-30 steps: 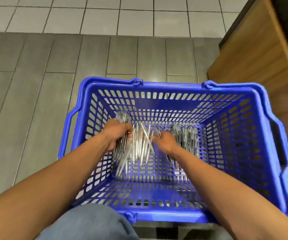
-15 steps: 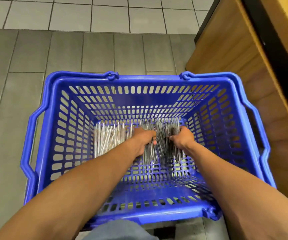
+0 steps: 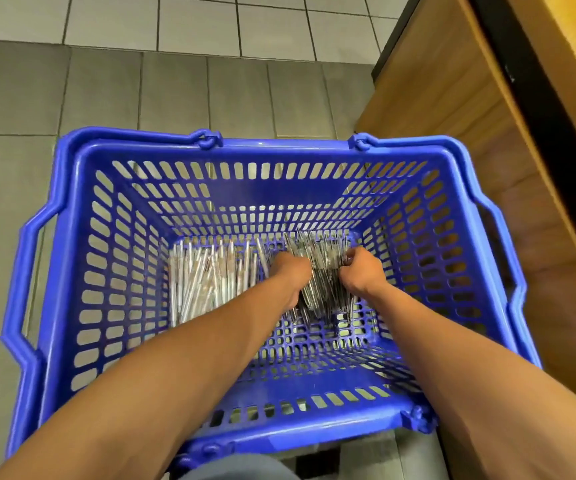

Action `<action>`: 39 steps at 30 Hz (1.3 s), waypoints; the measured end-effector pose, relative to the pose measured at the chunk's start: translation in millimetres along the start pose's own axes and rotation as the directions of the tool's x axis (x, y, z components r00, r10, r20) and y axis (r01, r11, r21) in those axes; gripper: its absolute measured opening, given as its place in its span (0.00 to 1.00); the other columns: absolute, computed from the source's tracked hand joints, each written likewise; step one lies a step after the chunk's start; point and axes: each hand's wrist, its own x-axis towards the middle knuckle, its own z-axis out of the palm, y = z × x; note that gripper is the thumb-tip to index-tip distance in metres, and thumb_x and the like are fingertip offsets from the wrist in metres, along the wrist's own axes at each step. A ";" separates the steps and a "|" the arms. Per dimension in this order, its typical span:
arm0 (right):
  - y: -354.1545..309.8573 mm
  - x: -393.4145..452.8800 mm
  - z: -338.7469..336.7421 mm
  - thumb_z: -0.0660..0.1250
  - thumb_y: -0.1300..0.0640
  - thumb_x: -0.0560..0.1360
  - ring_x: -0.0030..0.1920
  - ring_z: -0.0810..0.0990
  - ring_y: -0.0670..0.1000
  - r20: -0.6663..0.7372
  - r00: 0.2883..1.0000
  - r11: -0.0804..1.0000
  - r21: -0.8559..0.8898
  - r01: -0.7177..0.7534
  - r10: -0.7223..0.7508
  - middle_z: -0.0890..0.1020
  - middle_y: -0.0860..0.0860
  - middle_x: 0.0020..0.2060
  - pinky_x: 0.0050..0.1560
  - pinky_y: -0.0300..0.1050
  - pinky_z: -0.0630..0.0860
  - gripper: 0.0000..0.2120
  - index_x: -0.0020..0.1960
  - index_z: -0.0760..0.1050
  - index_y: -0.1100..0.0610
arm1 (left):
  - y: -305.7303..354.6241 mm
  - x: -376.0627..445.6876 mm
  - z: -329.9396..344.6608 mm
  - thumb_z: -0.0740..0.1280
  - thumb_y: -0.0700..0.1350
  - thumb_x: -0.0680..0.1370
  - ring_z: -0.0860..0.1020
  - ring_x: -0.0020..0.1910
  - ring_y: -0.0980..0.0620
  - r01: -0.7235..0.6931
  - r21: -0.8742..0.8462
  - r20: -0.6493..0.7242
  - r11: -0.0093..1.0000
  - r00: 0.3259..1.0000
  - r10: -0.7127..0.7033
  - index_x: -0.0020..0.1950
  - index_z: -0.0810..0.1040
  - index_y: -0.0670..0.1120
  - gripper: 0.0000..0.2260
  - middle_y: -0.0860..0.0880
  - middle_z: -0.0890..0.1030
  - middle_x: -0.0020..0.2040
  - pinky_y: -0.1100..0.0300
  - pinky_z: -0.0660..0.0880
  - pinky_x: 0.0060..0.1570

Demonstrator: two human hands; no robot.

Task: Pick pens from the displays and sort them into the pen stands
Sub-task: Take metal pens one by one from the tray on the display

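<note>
A blue slotted plastic basket [image 3: 82, 258] stands on the floor in front of me. On its bottom lie two heaps of clear pens: a pale heap [image 3: 210, 278] at the left and a darker heap [image 3: 324, 268] at the right. My left hand [image 3: 291, 271] and my right hand [image 3: 359, 271] both reach into the basket and close around the darker heap from either side. The fingers are curled into the pens and partly hidden by them.
A wooden counter side [image 3: 459, 140] with a dark edge rises close to the basket's right wall. Grey floor tiles [image 3: 72, 95] spread to the left and beyond, with white tiles [image 3: 210, 22] farther back. A grey-clad knee [image 3: 241, 469] shows at the bottom.
My left hand has left the pale heap at the left and joined my right hand at the darker heap. The view has shifted, so the basket sits more to the left.
</note>
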 end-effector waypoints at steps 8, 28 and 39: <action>-50.4 -15.2 17.2 0.66 0.59 0.76 0.39 0.77 0.46 -0.039 0.950 0.949 0.051 0.311 -0.309 0.79 0.46 0.37 0.43 0.40 0.73 0.05 0.50 0.78 0.55 | -0.1 -14.9 -48.3 0.57 0.37 0.81 0.79 0.52 0.45 -0.046 0.055 -0.070 0.997 0.996 0.050 0.60 0.78 0.41 0.12 0.47 0.81 0.50 0.53 0.76 0.47; -110.4 -53.4 96.1 0.63 0.68 0.75 0.43 0.80 0.55 0.242 0.944 0.953 -0.147 0.263 -0.224 0.80 0.56 0.45 0.41 0.44 0.78 0.05 0.48 0.77 0.63 | -26.4 -19.6 -127.0 0.58 0.36 0.81 0.73 0.47 0.52 -0.083 0.203 -0.362 0.976 0.920 0.153 0.61 0.77 0.45 0.13 0.50 0.76 0.53 0.61 0.69 0.45; -88.5 -43.4 64.2 0.63 0.69 0.76 0.47 0.79 0.57 0.135 0.942 0.909 -0.250 0.333 -0.308 0.82 0.58 0.51 0.46 0.46 0.77 0.12 0.57 0.77 0.61 | -47.8 -20.8 -128.9 0.69 0.41 0.75 0.56 0.75 0.41 0.027 0.524 -0.357 0.851 0.915 0.190 0.77 0.60 0.48 0.32 0.45 0.54 0.78 0.46 0.64 0.70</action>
